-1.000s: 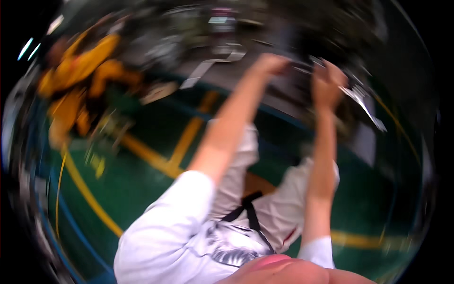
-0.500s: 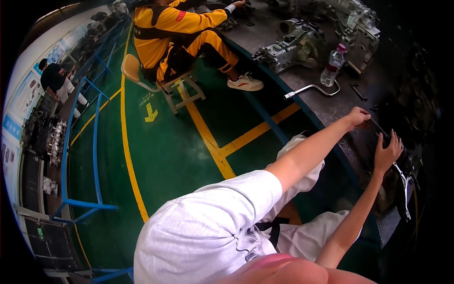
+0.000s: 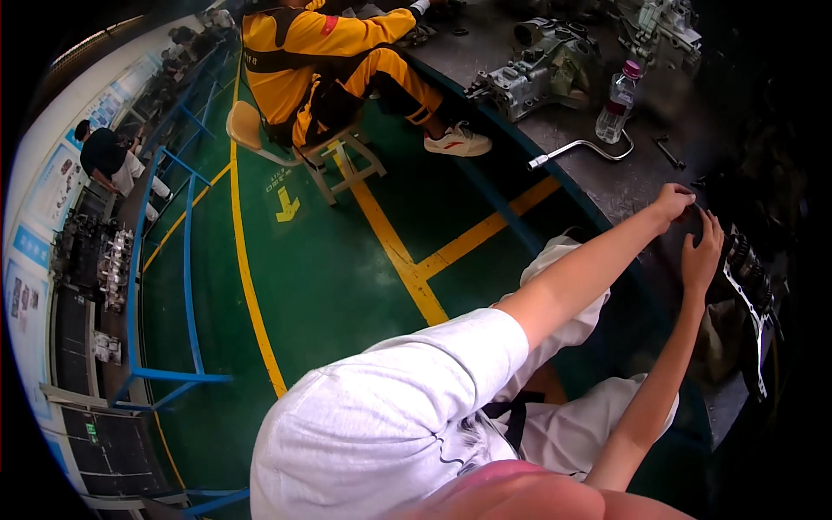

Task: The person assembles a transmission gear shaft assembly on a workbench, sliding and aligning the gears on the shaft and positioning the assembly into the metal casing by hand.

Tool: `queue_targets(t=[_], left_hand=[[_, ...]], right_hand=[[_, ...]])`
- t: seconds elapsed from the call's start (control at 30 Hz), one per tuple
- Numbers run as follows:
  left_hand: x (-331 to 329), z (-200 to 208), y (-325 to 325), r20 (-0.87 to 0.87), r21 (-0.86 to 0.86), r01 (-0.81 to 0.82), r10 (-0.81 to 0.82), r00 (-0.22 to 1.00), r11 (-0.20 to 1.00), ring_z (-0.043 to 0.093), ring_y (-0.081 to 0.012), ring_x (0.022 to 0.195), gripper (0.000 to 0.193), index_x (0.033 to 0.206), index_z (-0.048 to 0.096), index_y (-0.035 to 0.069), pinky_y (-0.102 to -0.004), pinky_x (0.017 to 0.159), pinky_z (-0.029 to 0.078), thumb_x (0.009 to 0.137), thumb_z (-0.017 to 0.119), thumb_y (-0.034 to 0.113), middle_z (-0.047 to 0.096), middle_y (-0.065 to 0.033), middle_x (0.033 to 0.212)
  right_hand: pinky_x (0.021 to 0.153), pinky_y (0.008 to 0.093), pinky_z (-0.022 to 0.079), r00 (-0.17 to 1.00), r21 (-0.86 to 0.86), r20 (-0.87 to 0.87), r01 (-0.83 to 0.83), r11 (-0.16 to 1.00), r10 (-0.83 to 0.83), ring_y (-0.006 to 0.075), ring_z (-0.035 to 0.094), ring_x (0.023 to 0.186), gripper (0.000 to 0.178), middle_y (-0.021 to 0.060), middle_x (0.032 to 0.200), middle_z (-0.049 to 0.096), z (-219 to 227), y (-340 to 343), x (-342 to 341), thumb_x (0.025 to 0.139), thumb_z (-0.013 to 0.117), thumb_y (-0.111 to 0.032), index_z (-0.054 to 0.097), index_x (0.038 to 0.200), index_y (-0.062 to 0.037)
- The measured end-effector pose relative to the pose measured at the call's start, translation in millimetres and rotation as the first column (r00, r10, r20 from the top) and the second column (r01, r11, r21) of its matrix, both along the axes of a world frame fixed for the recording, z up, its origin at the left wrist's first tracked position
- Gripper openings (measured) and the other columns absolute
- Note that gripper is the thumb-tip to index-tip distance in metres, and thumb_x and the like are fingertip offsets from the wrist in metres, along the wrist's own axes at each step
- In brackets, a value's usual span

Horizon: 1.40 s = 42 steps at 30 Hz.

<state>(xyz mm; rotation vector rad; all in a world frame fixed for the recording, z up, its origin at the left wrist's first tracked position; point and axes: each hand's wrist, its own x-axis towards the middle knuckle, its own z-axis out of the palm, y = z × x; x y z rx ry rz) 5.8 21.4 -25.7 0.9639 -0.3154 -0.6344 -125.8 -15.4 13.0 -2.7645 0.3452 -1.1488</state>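
Observation:
My left hand (image 3: 674, 206) is over the dark workbench (image 3: 598, 186), its fingers curled together. Whatever it may be pinching is too small and dark to make out. Just beside it my right hand (image 3: 704, 251) has its fingers stretched upward and the thumb apart, the fingertips close to the left hand. Right of that hand lies a thin, pale, irregularly shaped gasket-like strip (image 3: 752, 310) against dark toothed parts (image 3: 744, 264). Beyond my left hand a bent steel crank wrench (image 3: 568, 152) rests on the bench, with a short dark tool (image 3: 671, 154) to its right.
A clear bottle with a pink cap (image 3: 615, 108) stands by the wrench. Farther back are a metal gearbox housing (image 3: 529, 82) and another casting (image 3: 663, 39). A person in yellow and black (image 3: 299, 61) sits on a stool (image 3: 325, 178) at the bench. Blue rails (image 3: 178, 286) run at left.
My right hand has come up closer to my left, its fingers now less spread. The view has shifted slightly; the bench things stay in place.

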Motion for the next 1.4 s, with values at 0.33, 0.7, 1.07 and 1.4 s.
queue_targets(t=[0.33, 0.7, 1.07, 1.4], left_hand=[[1.5, -3.4, -24.6, -0.627, -0.479, -0.095, -0.264, 0.733, 0.873, 0.06, -0.021, 0.07, 0.024, 0.072, 0.059, 0.011, -0.0361, 0.063, 0.05, 0.073, 0.057, 0.034, 0.062, -0.0067, 0.073], [-0.8, 2.3, -11.9, 0.266, 0.214, -0.348, 0.289, 0.92, 0.913, 0.062, -0.0215, 0.074, 0.012, 0.076, 0.062, 0.0, -0.0336, 0.068, 0.05, 0.065, 0.064, 0.005, 0.064, -0.0121, 0.076], [5.0, 3.4, 13.8, 0.445, 0.193, -0.165, 0.063, 0.893, 0.967, 0.062, -0.0208, 0.069, 0.025, 0.082, 0.065, -0.006, -0.0332, 0.062, 0.048, 0.078, 0.067, 0.019, 0.065, -0.0156, 0.076], [1.9, 1.3, -2.1, 0.43, 0.299, -0.405, 0.257, 0.865, 0.864, 0.062, -0.0346, 0.067, 0.043, 0.072, 0.059, -0.007, -0.0414, 0.063, 0.047, 0.079, 0.064, 0.035, 0.061, -0.0249, 0.072]], right_hand=[[0.091, 0.0275, 0.042, 0.909, 0.888, 0.404, -0.364, 0.279, -0.099, 0.015, 0.056, 0.1, 0.025, 0.0086, 0.105, 0.061, -19.8, -15.5, 20.3, 0.085, 0.051, -0.009, 0.059, 0.107, 0.0014], [0.097, 0.0318, 0.036, 0.925, 0.828, 0.332, -0.38, -0.412, -0.186, 0.0221, 0.05, 0.11, 0.035, 0.0094, 0.117, 0.056, -32.0, -12.6, 45.0, 0.094, 0.044, -0.03, 0.053, 0.114, -0.0031], [0.099, 0.0346, 0.037, 0.723, 0.666, 0.666, -0.688, -0.289, -0.187, 0.0236, 0.052, 0.109, 0.035, 0.0125, 0.115, 0.057, -74.0, -42.1, 74.0, 0.094, 0.049, -0.023, 0.052, 0.116, 0.0034], [0.094, 0.033, 0.041, 0.806, 0.772, 0.494, -0.58, -0.262, -0.328, 0.0216, 0.057, 0.101, 0.036, 0.0097, 0.108, 0.061, -57.6, -35.3, 79.4, 0.085, 0.064, -0.025, 0.058, 0.109, 0.0016]])
